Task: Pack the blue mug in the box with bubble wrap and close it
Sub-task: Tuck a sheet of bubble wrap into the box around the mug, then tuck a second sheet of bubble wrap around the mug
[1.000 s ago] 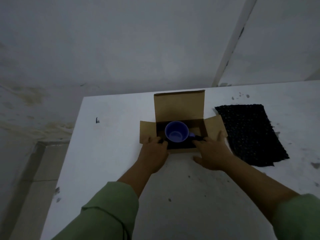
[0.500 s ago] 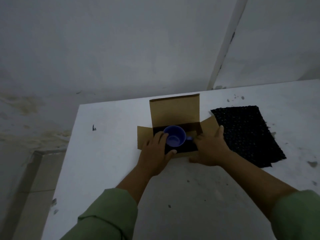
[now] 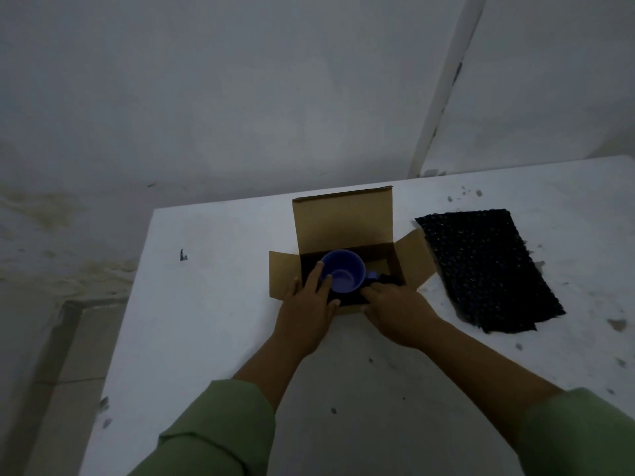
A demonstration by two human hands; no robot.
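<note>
A cardboard box (image 3: 343, 231) stood open on the white desk (image 3: 213, 304), its rear lid flap upright at 12 o'clock and its side flaps splayed out toward 9 and 3 o'clock. The blue mug (image 3: 343, 271) sat upright inside the box, mouth upward, its handle pointing toward 3 o'clock. Dark material lined the box floor around the mug; lighting was too dim to confirm what it was.

The left hand (image 3: 307, 314) rested over the near-left corner of the box. Its fingers (image 3: 318, 274) were extended and spread, with the tips lying against the mug's rim on the 9 o'clock side; they were not closed around it. The right hand (image 3: 395, 309) lay over the near-right edge of the box at about 4 o'clock of the mug, fingers reaching into the box beside the handle. Whether those fingers gripped anything could not be told.

A sheet of black bubble wrap (image 3: 481, 269) lay flat on the desk at 3 o'clock of the box, just beside the right flap. Green sleeves (image 3: 220, 431) covered both forearms. Dark specks marked the desk surface.
</note>
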